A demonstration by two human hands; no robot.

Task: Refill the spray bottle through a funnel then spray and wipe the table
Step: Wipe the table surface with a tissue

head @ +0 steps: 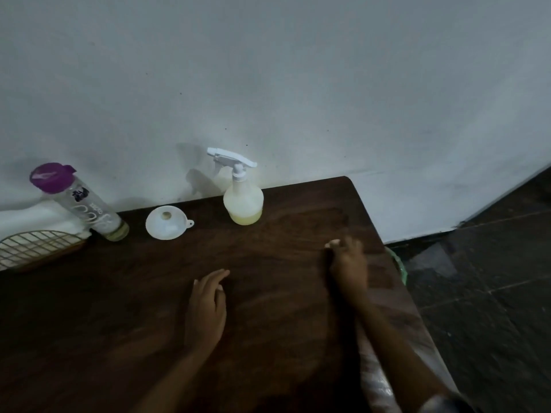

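Dark wood bench point(119, 308) is carrying both hands: left hand point(205, 305) lying open, right hand point(347, 260) blurred, grip unclear, spray bottle point(243, 201) beyond them.

Dim, soft picture; right hand point(347, 265) motion-blurred, edges bowed by wide-angle distortion.

I count one spray bottle point(243, 201), one funnel point(167, 222), one purple-capped bottle point(80, 201) and one wire rack point(35, 248) on one table point(119, 308). My two hands are here: left point(205, 308), right point(347, 263).
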